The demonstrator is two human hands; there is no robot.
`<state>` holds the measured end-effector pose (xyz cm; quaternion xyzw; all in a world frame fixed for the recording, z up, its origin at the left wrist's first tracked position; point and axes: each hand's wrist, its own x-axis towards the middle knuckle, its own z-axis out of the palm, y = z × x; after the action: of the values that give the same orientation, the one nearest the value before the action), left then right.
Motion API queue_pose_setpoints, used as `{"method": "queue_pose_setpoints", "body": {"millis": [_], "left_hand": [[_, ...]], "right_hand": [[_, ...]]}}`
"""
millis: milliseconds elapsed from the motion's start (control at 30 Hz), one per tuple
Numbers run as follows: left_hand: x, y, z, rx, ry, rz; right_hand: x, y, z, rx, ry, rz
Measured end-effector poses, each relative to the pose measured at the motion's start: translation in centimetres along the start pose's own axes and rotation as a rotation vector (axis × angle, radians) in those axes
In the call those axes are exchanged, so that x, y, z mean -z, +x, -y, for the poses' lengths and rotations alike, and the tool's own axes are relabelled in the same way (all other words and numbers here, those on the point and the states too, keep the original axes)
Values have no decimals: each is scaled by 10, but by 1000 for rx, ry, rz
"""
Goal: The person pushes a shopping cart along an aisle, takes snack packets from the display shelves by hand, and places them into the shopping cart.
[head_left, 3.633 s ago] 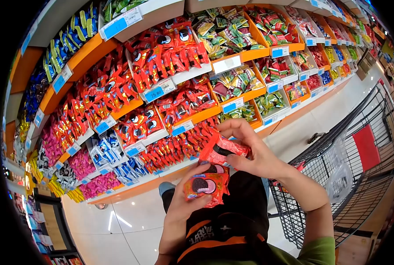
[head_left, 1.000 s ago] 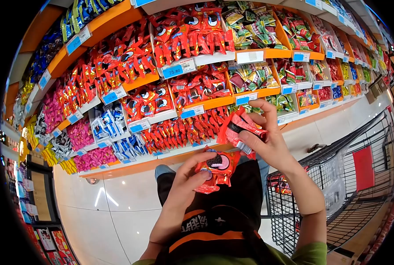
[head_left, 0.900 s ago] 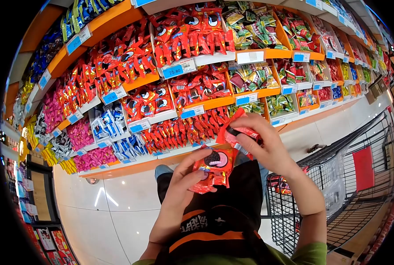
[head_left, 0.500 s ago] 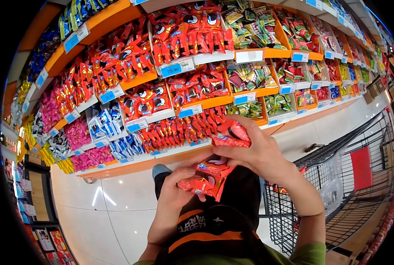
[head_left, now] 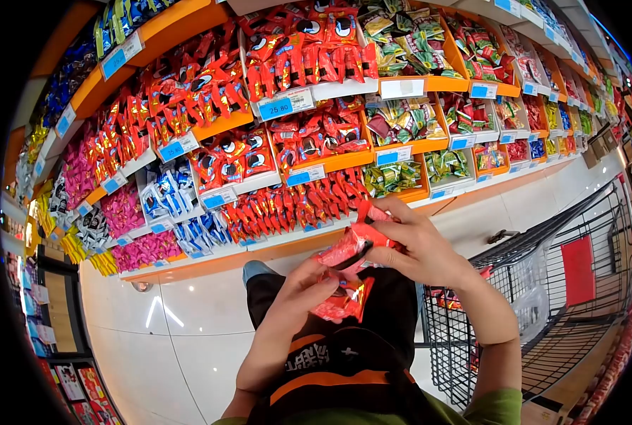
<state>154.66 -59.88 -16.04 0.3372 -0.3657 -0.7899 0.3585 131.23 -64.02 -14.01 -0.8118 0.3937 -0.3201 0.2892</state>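
Observation:
My left hand (head_left: 304, 289) is closed on red snack packets (head_left: 344, 303), low in front of my dark apron. Just above and to the right, my right hand (head_left: 409, 244) grips another red packet (head_left: 364, 239) with a dark band, between thumb and fingers. The two handfuls meet in the middle, and one packet partly covers the other. Beyond my hands, a shelf bin of upright red packets (head_left: 288, 205) stands at the lowest tier.
Tiered shelves with orange edges (head_left: 330, 166) and price tags hold red, pink, blue and green wrapped sweets. A black wire cart (head_left: 543, 283) with a red panel and a plastic bag stands at the right. Pale tiled floor (head_left: 181, 340) lies below the shelves.
The packet in my right hand has turned and come lower, towards the packets in my left hand. My right hand's fingers have shifted on it.

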Motion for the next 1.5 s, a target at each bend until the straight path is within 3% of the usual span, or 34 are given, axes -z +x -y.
{"method": "queue_pose_setpoints", "body": {"millis": [333,533,933,1167,1267,1367,1433,1467,1500], "left_hand": [[0,3,7,-74,4,-87],[4,7,12,-270,184,-104],[9,9,13,-279,271,-134],[9,13,16,-239,167,-189],[8,14,19,-122,76,-216],[13,17,21,-106,-224,-90],[41,22,38,-180,-359,140],[35,23,30,10,-673,39],[43,27,33,65,-837,146]], "right_hand": [[-6,1,2,-74,125,-26],[-4,2,-5,18,215,-4],[-5,4,-5,-16,392,67],[-18,3,-13,7,310,28],[-24,-1,-14,-51,150,-117],[19,-13,-1,-40,161,-481],[67,-46,12,-269,276,-692],[90,-67,20,-378,337,-814],[108,-91,28,-488,383,-959]]}}
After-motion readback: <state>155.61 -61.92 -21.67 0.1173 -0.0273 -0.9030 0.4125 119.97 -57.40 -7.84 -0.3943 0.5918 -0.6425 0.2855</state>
